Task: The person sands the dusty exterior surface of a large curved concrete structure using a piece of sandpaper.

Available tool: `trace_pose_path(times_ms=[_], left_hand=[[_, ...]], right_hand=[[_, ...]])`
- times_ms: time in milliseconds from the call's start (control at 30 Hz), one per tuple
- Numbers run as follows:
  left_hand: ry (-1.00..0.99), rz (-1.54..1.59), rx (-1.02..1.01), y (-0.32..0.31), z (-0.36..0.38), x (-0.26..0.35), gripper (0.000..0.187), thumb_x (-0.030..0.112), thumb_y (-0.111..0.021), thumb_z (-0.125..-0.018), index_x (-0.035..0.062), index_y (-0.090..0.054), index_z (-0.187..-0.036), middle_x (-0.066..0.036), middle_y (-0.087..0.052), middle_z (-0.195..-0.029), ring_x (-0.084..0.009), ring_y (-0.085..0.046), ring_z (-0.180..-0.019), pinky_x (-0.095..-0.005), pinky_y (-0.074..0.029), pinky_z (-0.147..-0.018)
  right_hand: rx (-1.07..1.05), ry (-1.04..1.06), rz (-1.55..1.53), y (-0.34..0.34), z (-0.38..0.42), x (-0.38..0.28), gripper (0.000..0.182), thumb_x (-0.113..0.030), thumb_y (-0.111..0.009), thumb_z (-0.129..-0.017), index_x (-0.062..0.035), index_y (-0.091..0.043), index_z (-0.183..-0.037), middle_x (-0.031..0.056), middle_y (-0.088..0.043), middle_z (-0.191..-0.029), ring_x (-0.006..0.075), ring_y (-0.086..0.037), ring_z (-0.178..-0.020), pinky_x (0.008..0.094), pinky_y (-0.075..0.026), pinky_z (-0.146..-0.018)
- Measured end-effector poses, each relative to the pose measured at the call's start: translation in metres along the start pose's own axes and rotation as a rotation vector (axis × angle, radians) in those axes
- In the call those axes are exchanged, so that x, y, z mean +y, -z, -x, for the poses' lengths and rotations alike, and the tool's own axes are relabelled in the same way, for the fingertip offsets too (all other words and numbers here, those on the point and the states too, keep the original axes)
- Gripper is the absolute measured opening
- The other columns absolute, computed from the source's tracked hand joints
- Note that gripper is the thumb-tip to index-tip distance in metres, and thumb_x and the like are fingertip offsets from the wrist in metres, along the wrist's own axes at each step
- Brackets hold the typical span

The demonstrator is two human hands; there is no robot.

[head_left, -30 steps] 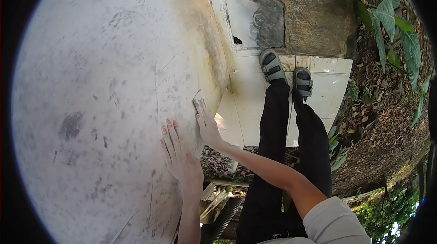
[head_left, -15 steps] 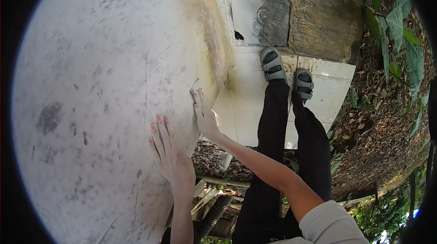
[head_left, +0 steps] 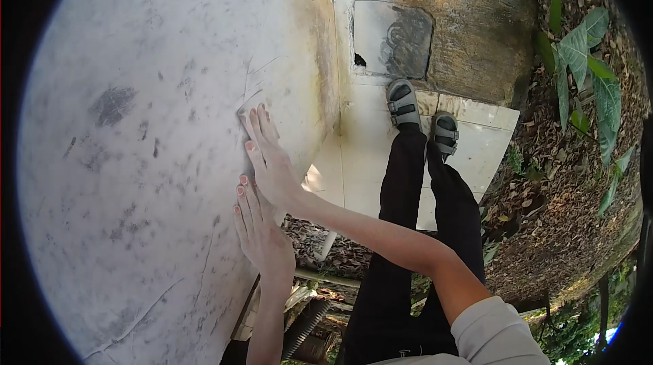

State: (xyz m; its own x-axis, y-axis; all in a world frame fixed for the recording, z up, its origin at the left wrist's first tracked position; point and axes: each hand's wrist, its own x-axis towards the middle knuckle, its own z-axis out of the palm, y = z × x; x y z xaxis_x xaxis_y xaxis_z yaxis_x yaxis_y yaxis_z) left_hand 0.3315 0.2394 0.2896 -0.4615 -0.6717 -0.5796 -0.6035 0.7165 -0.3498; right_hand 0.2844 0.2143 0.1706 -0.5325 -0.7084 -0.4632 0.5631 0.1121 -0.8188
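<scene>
My right hand [head_left: 272, 164] is pressed flat on the whitish, grey-speckled wall [head_left: 156, 188], its fingers over a thin grey sheet that looks like sandpaper [head_left: 246, 108]. Only an edge of that sheet shows past the fingertips. Below and partly behind the right hand, my left hand [head_left: 264, 239] lies on the same surface with its fingers stretched out, holding nothing. Pale dust coats both hands and forearms. Dark smudges and thin scratch lines mark the wall around them.
My sandalled feet [head_left: 405, 103] stand on pale tiles [head_left: 371, 161]. Ahead is a square cover [head_left: 408, 38] with a small hole at its corner. Leafy plants [head_left: 592, 59] and dry leaves [head_left: 544, 229] lie to the right. A yellow-brown stain runs along the wall's edge.
My right hand has slid leftward across the wall with the sandpaper, coming close against the left hand. The left hand stays flat on the surface. The whole view has shifted somewhat.
</scene>
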Motion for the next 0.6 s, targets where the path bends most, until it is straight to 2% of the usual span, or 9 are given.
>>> trace_pose_path(times_ms=[33,100,167,233,333,400,467,533,600], left_hand=[[0.009,0.022,0.018,0.001,0.016,-0.009,0.075,-0.006,-0.049,-0.080,0.0070,-0.026,-0.151,-0.011,-0.023,-0.157,-0.0275,-0.021,-0.145,-0.0443,-0.019,-0.118],[0.026,0.047,0.057,0.017,0.041,-0.019,0.075,-0.005,-0.050,-0.081,0.0073,-0.025,-0.151,-0.013,-0.022,-0.158,-0.0285,-0.021,-0.145,-0.0446,-0.019,-0.118],[0.107,-0.006,-0.018,0.042,0.063,-0.023,0.079,-0.004,-0.055,-0.081,0.0079,-0.023,-0.151,-0.014,-0.020,-0.158,-0.0304,-0.020,-0.145,-0.0453,-0.019,-0.118],[0.133,0.005,0.006,0.060,0.081,-0.032,0.080,-0.004,-0.057,-0.080,0.0081,-0.023,-0.152,-0.015,-0.020,-0.158,-0.0313,-0.020,-0.145,-0.0459,-0.019,-0.118],[0.181,0.040,0.049,0.088,0.106,-0.041,0.081,-0.003,-0.058,-0.080,0.0081,-0.022,-0.152,-0.016,-0.018,-0.158,-0.0328,-0.019,-0.146,-0.0471,-0.018,-0.118],[0.198,0.069,0.067,0.106,0.121,-0.046,0.081,-0.002,-0.059,-0.081,0.0079,-0.022,-0.152,-0.016,-0.018,-0.158,-0.0334,-0.018,-0.146,-0.0477,-0.018,-0.118],[0.219,0.107,0.126,0.123,0.132,-0.051,0.081,-0.002,-0.059,-0.080,0.0075,-0.021,-0.152,-0.016,-0.017,-0.158,-0.0343,-0.017,-0.146,-0.0487,-0.017,-0.118],[0.241,0.082,0.170,0.142,0.147,-0.056,0.078,-0.001,-0.056,-0.082,0.0075,-0.023,-0.152,-0.015,-0.019,-0.158,-0.0333,-0.021,-0.145,-0.0483,-0.019,-0.117],[0.260,0.057,0.218,0.161,0.164,-0.063,0.074,0.000,-0.053,-0.083,0.0075,-0.025,-0.151,-0.013,-0.021,-0.158,-0.0324,-0.024,-0.144,-0.0479,-0.021,-0.116]], right_hand=[[-0.005,0.009,0.004,-0.005,0.015,-0.009,0.051,-0.020,-0.037,-0.103,-0.0020,-0.027,-0.149,0.0216,-0.014,-0.158,0.0340,-0.012,-0.147,0.0409,-0.015,-0.118],[-0.032,0.116,0.017,-0.014,0.031,-0.021,0.048,-0.026,-0.031,-0.105,-0.0091,-0.030,-0.150,0.0177,-0.015,-0.159,0.0309,-0.011,-0.148,0.0401,-0.015,-0.118],[0.093,0.056,0.068,-0.003,-0.009,-0.012,0.048,-0.028,-0.032,-0.104,-0.0066,-0.035,-0.147,0.0200,-0.022,-0.156,0.0316,-0.020,-0.145,0.0378,-0.020,-0.117],[0.078,-0.362,-0.047,0.023,-0.059,-0.004,0.051,-0.024,-0.033,-0.103,-0.0028,-0.026,-0.149,0.0234,-0.020,-0.155,0.0352,-0.018,-0.145,0.0406,-0.018,-0.118],[0.061,-0.395,-0.093,0.018,-0.071,-0.045,0.052,-0.027,-0.031,-0.104,-0.0041,-0.026,-0.150,0.0240,-0.022,-0.155,0.0356,-0.020,-0.144,0.0411,-0.019,-0.118],[0.066,-0.226,-0.027,-0.019,-0.019,-0.091,0.052,-0.027,-0.031,-0.104,-0.0056,-0.023,-0.151,0.0239,-0.019,-0.155,0.0365,-0.017,-0.145,0.0420,-0.018,-0.118],[-0.046,0.002,-0.001,-0.039,0.051,-0.160,0.051,-0.024,-0.032,-0.104,-0.0043,-0.025,-0.150,0.0233,-0.015,-0.157,0.0365,-0.014,-0.146,0.0425,-0.017,-0.118],[-0.167,0.141,0.062,-0.054,0.106,-0.185,0.050,-0.022,-0.033,-0.104,-0.0032,-0.025,-0.150,0.0227,-0.012,-0.157,0.0364,-0.011,-0.146,0.0427,-0.017,-0.118],[-0.143,0.152,0.071,-0.061,0.113,-0.191,0.050,-0.020,-0.033,-0.104,-0.0027,-0.025,-0.150,0.0226,-0.012,-0.158,0.0361,-0.011,-0.146,0.0424,-0.017,-0.118]])
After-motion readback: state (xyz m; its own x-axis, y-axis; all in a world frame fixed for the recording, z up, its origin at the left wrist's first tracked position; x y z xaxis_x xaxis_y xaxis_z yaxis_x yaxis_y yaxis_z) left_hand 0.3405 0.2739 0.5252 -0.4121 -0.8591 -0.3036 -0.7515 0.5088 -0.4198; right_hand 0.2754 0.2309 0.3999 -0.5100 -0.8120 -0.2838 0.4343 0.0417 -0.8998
